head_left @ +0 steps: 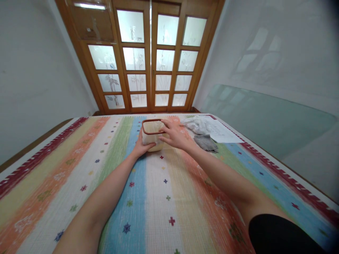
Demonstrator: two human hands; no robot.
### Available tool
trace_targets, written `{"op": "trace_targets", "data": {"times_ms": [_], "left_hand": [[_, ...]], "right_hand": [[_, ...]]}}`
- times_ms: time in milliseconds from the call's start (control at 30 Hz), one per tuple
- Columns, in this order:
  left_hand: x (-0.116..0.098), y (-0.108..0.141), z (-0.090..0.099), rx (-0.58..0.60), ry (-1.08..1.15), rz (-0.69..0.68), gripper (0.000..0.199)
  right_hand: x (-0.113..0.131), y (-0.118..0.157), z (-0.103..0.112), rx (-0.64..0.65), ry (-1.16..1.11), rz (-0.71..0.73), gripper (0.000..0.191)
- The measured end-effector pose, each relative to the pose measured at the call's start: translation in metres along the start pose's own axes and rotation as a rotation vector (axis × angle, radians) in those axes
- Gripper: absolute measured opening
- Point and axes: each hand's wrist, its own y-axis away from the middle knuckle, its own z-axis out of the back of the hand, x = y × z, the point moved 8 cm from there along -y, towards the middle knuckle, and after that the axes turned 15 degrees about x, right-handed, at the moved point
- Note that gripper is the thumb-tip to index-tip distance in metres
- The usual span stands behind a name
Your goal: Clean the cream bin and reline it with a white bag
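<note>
A pale, cream-coloured container (pixel 153 146) with a reddish-brown rim stands on the striped cloth, near the middle of the far part. My left hand (pixel 141 145) grips its left side, with the thumb across the front. At the right side, my right hand (pixel 172 134) has its fingers spread, with fingertips at the rim and over the opening. Whether those fingertips press on the rim or on something inside is too small to tell. The container's contents cannot be made out.
Right of the container lie a grey cloth (pixel 206 142), a crumpled whitish plastic bag (pixel 197 124) and a white printed sheet (pixel 225 132). The striped tablecloth (pixel 159 211) covers the table. Behind it are wood-framed glass doors; a glass panel leans at the right wall.
</note>
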Motion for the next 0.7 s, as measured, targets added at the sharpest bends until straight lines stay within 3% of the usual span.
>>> {"op": "trace_targets", "data": {"times_ms": [100, 200, 367, 567, 700], "left_hand": [[0.009, -0.001, 0.0, -0.001, 0.062, -0.001, 0.113], [0.016, -0.002, 0.0, 0.007, 0.04, 0.027, 0.113], [0.028, -0.003, -0.001, 0.061, 0.046, 0.111, 0.106], [0.033, -0.004, -0.003, 0.071, 0.006, 0.097, 0.095], [0.035, -0.005, -0.006, 0.087, -0.023, 0.069, 0.086]], "right_hand": [[-0.014, 0.009, -0.011, -0.113, -0.049, -0.087, 0.019], [-0.033, 0.008, -0.012, -0.146, -0.086, -0.143, 0.015], [-0.076, 0.011, 0.005, -0.188, -0.049, -0.218, 0.017], [-0.151, 0.031, 0.025, -0.241, 0.004, -0.396, 0.019], [-0.189, 0.046, 0.038, -0.283, 0.073, -0.484, 0.02]]}}
